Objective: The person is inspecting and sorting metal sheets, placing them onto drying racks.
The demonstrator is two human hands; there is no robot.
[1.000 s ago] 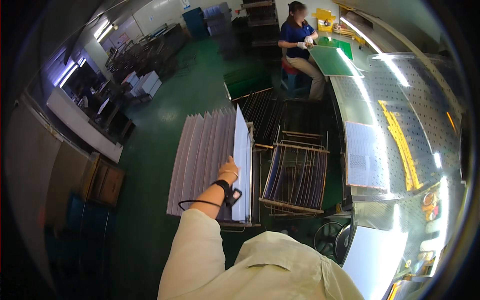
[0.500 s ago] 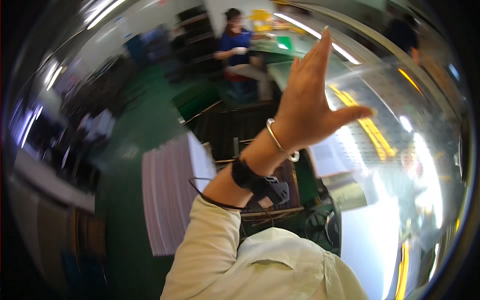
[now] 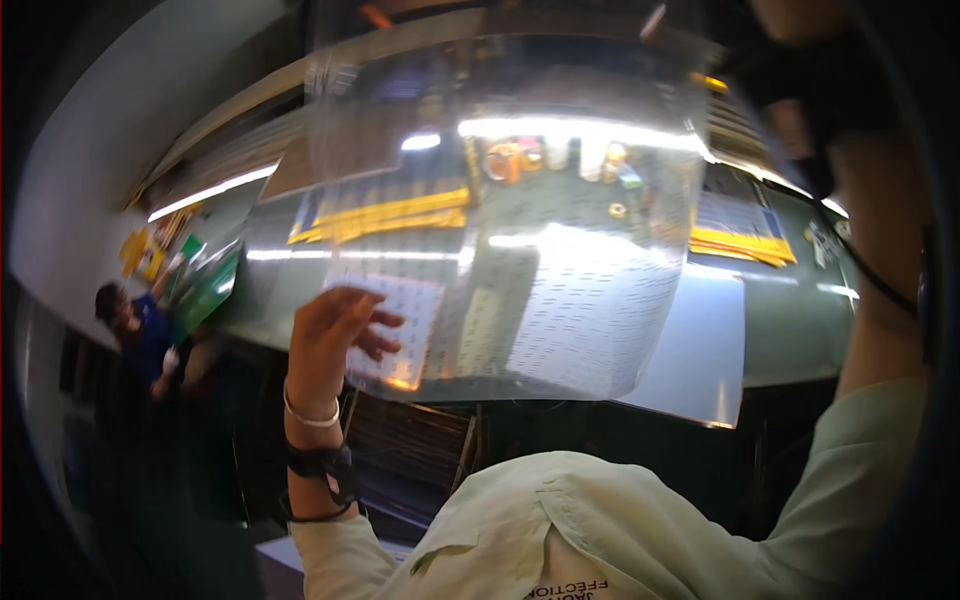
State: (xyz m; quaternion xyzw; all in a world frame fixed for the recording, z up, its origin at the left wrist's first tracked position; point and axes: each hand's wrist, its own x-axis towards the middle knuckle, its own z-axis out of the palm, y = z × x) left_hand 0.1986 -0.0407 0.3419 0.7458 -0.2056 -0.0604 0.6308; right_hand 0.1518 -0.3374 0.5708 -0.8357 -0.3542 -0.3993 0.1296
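A clear plastic sheet (image 3: pixel 490 345) printed with rows of small dark dashes hangs upright in the air before me, above the worktable. My left hand (image 3: pixel 338 325) is at the sheet's lower left edge, its fingers apart and loosely bent, gripping nothing. A bangle and a black strap with a small device circle that wrist. My right hand (image 3: pixel 800 22) is raised at the sheet's upper right, dark and partly cut off by the picture's edge. The sheet appears to hang from it, though its fingertips are hidden.
On the pale worktable (image 3: pixel 790 350) lie a white panel (image 3: pixel 705 350) and yellow-edged stacks (image 3: pixel 740 245). Small bottles and tape rolls show blurred through the sheet. A co-worker (image 3: pixel 140 325) handles a green sheet (image 3: pixel 208 290) at far left. Dark slatted boards (image 3: pixel 410 445) sit below the table's front edge.
My view has swung right to face the worktable. The left hand has come down from its outstretched reach to the sheet's lower edge, and my right arm now shows, raised.
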